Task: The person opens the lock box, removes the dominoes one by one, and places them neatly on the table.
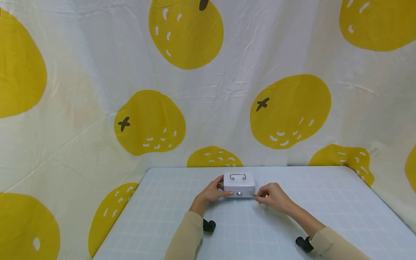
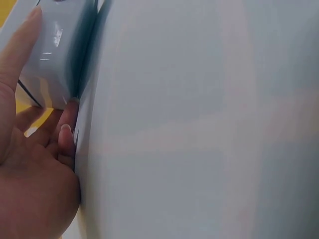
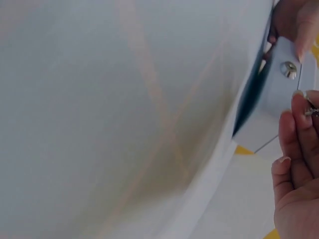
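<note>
A small white cash box (image 1: 238,184) with a wire handle (image 1: 238,176) on its lid stands closed near the far edge of the table. Its round silver lock (image 3: 288,69) is on the front face. My left hand (image 1: 212,191) grips the box's left end, thumb (image 2: 22,47) laid along the front and the other fingers behind and beside it. At the box's right front corner, my right hand (image 1: 273,196) pinches a small metal key (image 3: 312,111) between thumb and fingers. The key is mostly hidden by the fingertips and is apart from the lock.
A pale blue checked cloth (image 1: 162,213) covers the table. Behind it hangs a white curtain (image 1: 221,119) printed with large yellow fruit. Black wrist mounts (image 1: 209,226) sit at both sleeves.
</note>
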`<state>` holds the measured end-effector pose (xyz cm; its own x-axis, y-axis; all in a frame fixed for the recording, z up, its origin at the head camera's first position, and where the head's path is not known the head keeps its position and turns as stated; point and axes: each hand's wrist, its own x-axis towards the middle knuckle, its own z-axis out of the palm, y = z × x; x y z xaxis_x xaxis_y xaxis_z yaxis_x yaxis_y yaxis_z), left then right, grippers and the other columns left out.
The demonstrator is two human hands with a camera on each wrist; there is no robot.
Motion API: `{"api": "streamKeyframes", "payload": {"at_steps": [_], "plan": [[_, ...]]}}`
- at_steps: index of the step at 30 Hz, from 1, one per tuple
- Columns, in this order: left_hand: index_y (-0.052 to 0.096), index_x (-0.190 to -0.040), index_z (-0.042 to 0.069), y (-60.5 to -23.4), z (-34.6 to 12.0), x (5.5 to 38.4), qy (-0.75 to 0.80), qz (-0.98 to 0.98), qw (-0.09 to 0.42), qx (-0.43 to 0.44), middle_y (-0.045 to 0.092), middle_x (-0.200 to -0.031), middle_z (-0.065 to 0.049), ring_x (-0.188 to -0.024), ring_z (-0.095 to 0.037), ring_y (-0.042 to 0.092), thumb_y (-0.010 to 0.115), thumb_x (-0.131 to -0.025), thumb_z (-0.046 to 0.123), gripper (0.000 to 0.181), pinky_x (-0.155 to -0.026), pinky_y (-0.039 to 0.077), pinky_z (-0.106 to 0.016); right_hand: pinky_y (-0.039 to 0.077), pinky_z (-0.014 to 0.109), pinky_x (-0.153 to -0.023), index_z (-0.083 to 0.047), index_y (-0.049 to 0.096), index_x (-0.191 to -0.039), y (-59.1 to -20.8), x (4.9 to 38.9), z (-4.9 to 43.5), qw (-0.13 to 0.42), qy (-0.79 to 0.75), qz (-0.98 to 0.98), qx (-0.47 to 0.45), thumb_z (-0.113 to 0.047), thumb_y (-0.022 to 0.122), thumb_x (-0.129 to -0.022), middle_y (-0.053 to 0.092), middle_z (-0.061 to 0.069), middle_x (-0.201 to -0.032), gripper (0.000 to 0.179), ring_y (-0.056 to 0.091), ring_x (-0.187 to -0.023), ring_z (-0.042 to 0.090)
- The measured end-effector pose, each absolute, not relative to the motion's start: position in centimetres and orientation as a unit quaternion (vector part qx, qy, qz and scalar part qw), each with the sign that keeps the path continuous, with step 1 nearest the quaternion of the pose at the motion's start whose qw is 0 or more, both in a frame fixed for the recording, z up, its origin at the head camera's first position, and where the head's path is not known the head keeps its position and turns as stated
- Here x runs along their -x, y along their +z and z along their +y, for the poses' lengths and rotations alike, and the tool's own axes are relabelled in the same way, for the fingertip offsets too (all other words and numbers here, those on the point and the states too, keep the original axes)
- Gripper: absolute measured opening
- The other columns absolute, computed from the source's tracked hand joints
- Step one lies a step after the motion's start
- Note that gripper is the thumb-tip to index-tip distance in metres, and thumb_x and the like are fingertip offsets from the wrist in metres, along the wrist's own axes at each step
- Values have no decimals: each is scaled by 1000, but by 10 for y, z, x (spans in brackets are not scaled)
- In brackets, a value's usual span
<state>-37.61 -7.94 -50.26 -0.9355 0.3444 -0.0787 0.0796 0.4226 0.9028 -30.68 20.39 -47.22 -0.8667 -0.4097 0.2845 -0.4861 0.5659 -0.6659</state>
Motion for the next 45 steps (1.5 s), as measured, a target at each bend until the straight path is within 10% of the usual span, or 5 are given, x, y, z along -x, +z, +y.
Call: {"api": "streamKeyframes", "payload": {"at_steps": [45], "plan": [[43,-156,21,-505,-78,375,524,836,120,-109,61,-124,-1,-109,-22,53,88,-81,38,89,-87,44,-39,43,21,-54,-15,71,-63,-482,311,153,107,340,-899,-255,-4,75,-74,58,-13,-59,16,47,-55,0]]}}
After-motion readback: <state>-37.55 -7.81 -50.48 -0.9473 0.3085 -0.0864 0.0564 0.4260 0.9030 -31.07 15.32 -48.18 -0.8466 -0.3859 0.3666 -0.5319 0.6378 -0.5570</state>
